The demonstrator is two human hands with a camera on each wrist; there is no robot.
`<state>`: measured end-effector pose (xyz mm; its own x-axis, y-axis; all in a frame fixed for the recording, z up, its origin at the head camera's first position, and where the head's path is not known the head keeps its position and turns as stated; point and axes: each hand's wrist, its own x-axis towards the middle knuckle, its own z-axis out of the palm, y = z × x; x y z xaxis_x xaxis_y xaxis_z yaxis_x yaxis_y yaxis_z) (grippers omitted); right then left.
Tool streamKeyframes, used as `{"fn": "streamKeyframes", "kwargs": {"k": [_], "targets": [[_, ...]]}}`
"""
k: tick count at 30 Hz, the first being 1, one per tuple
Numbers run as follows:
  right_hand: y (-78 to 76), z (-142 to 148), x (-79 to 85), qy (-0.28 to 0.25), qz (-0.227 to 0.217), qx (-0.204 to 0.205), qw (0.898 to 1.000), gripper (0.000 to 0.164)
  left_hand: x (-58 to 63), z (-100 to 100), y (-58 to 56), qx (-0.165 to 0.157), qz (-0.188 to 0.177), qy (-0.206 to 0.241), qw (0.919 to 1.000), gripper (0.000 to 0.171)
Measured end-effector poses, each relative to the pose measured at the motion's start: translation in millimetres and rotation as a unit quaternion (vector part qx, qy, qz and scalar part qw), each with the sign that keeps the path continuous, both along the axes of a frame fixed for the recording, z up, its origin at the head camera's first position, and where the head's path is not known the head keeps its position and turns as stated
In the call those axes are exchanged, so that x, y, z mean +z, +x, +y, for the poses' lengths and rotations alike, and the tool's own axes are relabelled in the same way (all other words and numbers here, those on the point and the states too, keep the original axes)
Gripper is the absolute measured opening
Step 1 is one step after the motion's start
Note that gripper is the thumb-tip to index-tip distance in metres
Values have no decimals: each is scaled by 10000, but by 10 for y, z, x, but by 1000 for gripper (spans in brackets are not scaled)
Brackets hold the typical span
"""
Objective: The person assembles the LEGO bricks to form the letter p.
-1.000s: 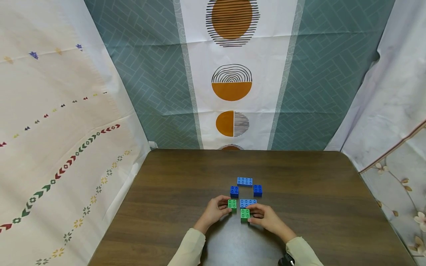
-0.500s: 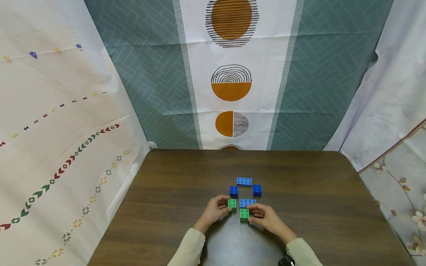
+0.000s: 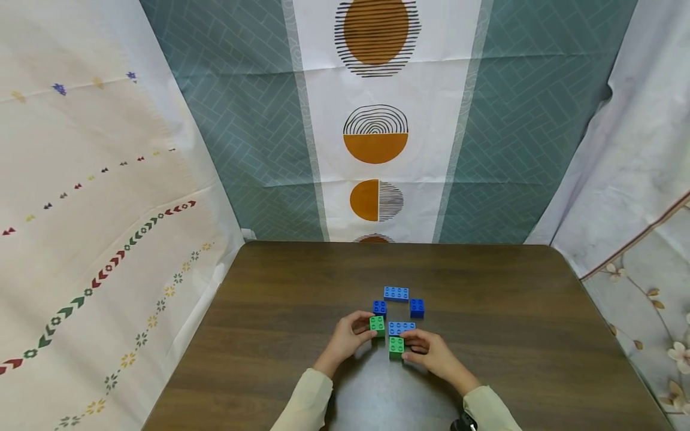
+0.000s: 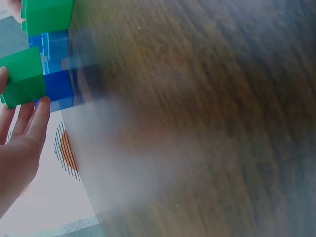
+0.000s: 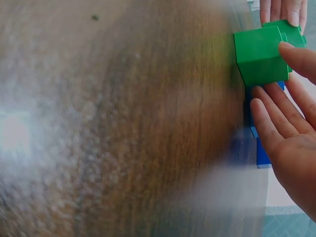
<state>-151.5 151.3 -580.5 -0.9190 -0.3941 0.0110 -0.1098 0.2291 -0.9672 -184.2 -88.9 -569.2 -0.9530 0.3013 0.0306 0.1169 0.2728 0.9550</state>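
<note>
My left hand [image 3: 345, 341] pinches a green toy building block [image 3: 377, 324] between thumb and fingers. In the left wrist view that green block [image 4: 22, 76] tilts and sits clear of the table, close by a dark blue block [image 4: 59, 89]. Thumb and fingers of my right hand [image 3: 431, 354] hold a second green block [image 3: 396, 346] at its right side, resting on the table. Right behind it lies a long light blue block [image 3: 401, 328], partly covered by the right fingertips. In the right wrist view the second green block [image 5: 261, 57] overlaps the first.
Farther back are a dark blue block [image 3: 380, 307] on the left, another dark blue block [image 3: 417, 308] on the right and a long light blue block [image 3: 396, 293]. They stand on a brown wooden table [image 3: 280, 287]. Patterned cloths [image 3: 259, 149] hang around it.
My left hand has raised its green block slightly and shifted it back toward the left dark blue block, tilting it. The right hand and its green block stay in place.
</note>
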Motion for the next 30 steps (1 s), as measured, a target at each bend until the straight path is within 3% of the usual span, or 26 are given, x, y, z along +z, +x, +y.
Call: {"fn": "streamKeyframes", "kwargs": {"k": [6,12,15,19,25,30], "targets": [[11,1,-41,37,80,-43,10000,40,55,19,41,-41,-11,324,9995,34],[8,14,-69,-121,562,27,9983,37,311,73,135,-370,64,686,9969,32],[6,7,-50,-93,384,-3,9992,37,387,93,165,-569,126,728,9956,33],[4,-7,-21,-82,11,-53,10000,39,285,121,151,-653,181,821,9943,33],[-3,-12,-24,-72,-92,-67,9999,38,76,148,129,-615,-60,857,9944,34],[-7,-7,-25,-37,-122,-66,9999,41,192,171,202,-727,-153,861,9935,32]]}}
